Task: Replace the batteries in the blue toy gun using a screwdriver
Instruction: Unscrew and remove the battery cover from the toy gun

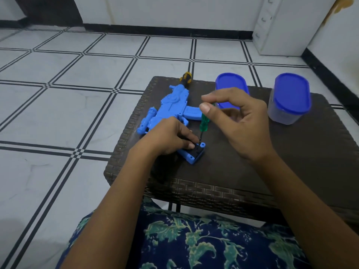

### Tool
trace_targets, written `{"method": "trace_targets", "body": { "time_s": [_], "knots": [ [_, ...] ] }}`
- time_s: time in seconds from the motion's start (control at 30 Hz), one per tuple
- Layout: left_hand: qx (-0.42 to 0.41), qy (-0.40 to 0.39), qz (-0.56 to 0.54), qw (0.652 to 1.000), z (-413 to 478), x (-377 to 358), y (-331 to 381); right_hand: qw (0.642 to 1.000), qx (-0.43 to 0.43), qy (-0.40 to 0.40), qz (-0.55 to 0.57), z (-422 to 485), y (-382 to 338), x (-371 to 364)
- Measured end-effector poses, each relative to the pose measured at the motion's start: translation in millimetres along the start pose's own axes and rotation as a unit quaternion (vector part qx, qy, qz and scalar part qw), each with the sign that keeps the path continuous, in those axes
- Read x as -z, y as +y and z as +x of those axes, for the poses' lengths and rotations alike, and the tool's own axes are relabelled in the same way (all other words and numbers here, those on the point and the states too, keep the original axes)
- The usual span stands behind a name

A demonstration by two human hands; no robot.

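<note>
Centre frame: left hand (167, 138) grips the blue plastic toy gun (172, 105); right hand (242, 123) pinches the green-handled screwdriver (204, 123), its tip at the gun's butt.

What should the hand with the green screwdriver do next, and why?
Probably twist the screwdriver, which the right hand pinches at its top. Its tip stands on the black cover at the handle end of the toy gun, and the left hand holds that end steady.

Dark woven table (252, 171). On its far side, well apart: low container (231, 84) and tall container (290, 98), both blue-lidded. White tiled floor (58, 94), black lines. White drawer unit (272, 26). Floral cloth (194, 241).
</note>
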State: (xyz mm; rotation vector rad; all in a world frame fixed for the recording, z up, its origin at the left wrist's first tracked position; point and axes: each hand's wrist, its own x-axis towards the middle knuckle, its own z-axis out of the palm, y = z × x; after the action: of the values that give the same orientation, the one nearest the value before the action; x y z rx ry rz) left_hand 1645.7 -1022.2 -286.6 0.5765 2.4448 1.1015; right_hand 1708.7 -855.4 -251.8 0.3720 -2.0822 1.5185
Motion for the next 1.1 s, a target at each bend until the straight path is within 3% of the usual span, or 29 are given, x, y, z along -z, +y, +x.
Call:
{"method": "trace_targets", "body": {
  "time_s": [1.1],
  "knots": [
    [0.002,-0.001,0.015,1.0,0.4,0.9,2.8,1.0,0.008,-0.008,-0.016,0.2,0.5,2.7]
  ]
}}
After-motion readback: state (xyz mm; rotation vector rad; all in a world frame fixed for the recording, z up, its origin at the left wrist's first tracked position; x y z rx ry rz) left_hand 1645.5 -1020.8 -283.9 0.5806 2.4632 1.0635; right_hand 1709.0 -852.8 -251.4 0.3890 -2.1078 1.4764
